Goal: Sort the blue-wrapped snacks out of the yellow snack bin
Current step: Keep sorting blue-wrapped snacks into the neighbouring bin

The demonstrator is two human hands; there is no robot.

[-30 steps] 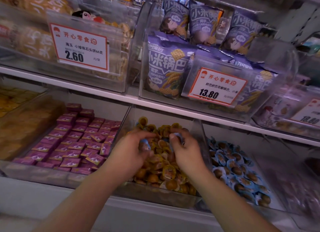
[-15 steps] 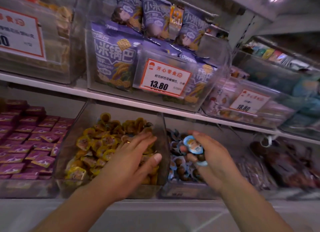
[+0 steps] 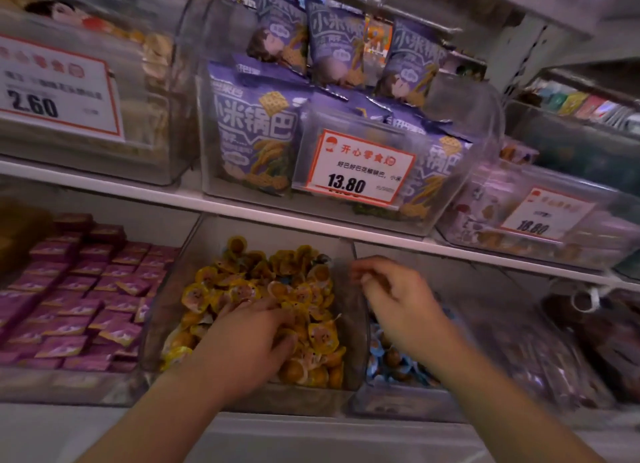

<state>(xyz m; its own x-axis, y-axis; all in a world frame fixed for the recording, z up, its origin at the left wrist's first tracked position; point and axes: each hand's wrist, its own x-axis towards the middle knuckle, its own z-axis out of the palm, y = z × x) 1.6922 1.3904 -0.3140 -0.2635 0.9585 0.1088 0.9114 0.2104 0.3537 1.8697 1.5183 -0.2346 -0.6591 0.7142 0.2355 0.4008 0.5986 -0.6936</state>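
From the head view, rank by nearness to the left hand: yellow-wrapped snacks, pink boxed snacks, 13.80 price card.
1. Yellow-wrapped snacks: under the left hand, touching.
2. Pink boxed snacks: next bin leftward.
3. 13.80 price card: shelf above, rightward.

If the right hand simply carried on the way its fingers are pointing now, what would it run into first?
The right hand points up and left, its fingertips by the clear divider wall between the bins. It would probably meet that wall first, or pass over it to the yellow snacks; blur leaves depth unclear.
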